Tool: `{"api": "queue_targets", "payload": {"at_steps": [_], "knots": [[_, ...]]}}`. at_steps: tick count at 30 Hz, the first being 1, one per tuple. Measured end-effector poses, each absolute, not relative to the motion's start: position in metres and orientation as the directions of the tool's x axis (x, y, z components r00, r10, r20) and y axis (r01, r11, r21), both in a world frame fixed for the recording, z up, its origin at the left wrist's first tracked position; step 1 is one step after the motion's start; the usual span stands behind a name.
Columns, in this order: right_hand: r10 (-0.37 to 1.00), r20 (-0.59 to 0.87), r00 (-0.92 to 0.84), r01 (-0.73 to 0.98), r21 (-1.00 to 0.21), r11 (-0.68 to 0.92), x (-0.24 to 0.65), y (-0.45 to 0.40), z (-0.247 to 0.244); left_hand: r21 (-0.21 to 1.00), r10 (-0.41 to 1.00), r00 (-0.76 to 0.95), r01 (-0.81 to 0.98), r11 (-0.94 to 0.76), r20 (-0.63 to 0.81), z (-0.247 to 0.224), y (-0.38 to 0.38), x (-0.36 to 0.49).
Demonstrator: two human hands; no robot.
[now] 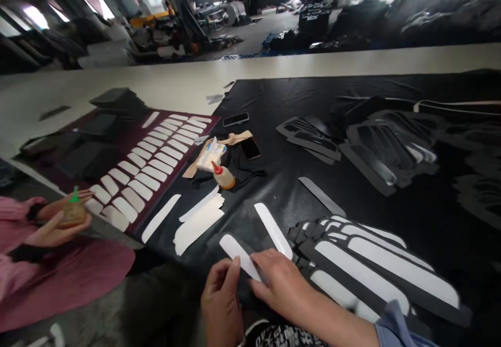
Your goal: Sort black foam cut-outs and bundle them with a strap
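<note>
In the head view, the left hand (pixel 224 290) pinches the left edge of a white strip (pixel 238 252) between thumb and curled fingers, while the right hand (pixel 278 276) grips its near end. The strip is held at the front of the counter (pixel 282 66), over the black sheet (pixel 266 180), and seems to have a dark piece behind it. Just beyond lies another white strip on a dark backing (pixel 259 222); a pile of dark pieces with white strips (pixel 364 263) spreads to the right. To handle it well, I would keep both long edges parallel, match the rounded end first, then smooth lengthwise with light, even thumb pressure, since thin material may crease or skew.
</note>
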State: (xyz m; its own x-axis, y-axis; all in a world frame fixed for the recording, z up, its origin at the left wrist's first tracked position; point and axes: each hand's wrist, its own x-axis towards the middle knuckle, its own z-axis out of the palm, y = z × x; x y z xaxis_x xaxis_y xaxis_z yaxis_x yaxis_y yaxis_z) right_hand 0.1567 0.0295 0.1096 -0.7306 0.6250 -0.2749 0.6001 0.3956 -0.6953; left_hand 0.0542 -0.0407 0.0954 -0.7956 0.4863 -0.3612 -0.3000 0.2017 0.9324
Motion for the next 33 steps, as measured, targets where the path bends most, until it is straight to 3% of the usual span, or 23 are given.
{"api": "queue_targets", "payload": {"at_steps": [3, 6, 9, 11, 13, 15, 18, 24, 28, 33], "knots": [[0.658, -0.326, -0.679, 0.667, -0.649, 0.366, 0.164, 0.035, 0.107, 0.927, 0.477, -0.805, -0.227, 0.3, -0.352, 0.082, -0.051, 0.051], [0.718, -0.339, -0.607, 0.707, -0.643, 0.294, 0.177, 0.044, 0.099, 0.89, 0.566, -0.819, 0.184, 0.417, -0.096, 0.058, -0.062, 0.043], [0.768, -0.316, -0.558, 0.67, -0.717, 0.193, 0.188, 0.054, 0.083, 0.619, 0.817, -0.544, 0.713, 0.329, 0.192, 0.028, -0.071, 0.036], [0.787, -0.289, -0.545, 0.633, -0.757, 0.161, 0.191, 0.057, 0.073, 0.402, 0.919, -0.343, 0.882, 0.245, 0.193, 0.012, -0.075, 0.034], [0.786, -0.275, -0.554, 0.621, -0.765, 0.17, 0.191, 0.056, 0.065, 0.273, 0.949, -0.284, 0.932, 0.24, 0.137, 0.001, -0.08, 0.034], [0.766, -0.267, -0.585, 0.627, -0.748, 0.218, 0.185, 0.051, 0.059, 0.233, 0.945, -0.305, 0.934, 0.272, 0.118, -0.005, -0.084, 0.037], [0.712, -0.25, -0.657, 0.633, -0.695, 0.34, 0.167, 0.041, 0.051, 0.279, 0.921, -0.362, 0.908, 0.313, 0.146, -0.009, -0.089, 0.041], [0.624, -0.244, -0.742, 0.648, -0.498, 0.576, 0.125, 0.031, 0.038, 0.484, 0.76, -0.561, 0.791, 0.374, 0.329, -0.013, -0.091, 0.034], [0.597, -0.266, -0.757, 0.651, -0.397, 0.647, 0.111, 0.032, 0.036, 0.438, 0.734, -0.548, 0.819, 0.372, 0.401, -0.01, -0.084, 0.017], [0.568, -0.277, -0.775, 0.632, -0.351, 0.691, 0.105, 0.03, 0.038, 0.349, 0.817, -0.464, 0.87, 0.347, 0.343, -0.007, -0.072, 0.001]]}}
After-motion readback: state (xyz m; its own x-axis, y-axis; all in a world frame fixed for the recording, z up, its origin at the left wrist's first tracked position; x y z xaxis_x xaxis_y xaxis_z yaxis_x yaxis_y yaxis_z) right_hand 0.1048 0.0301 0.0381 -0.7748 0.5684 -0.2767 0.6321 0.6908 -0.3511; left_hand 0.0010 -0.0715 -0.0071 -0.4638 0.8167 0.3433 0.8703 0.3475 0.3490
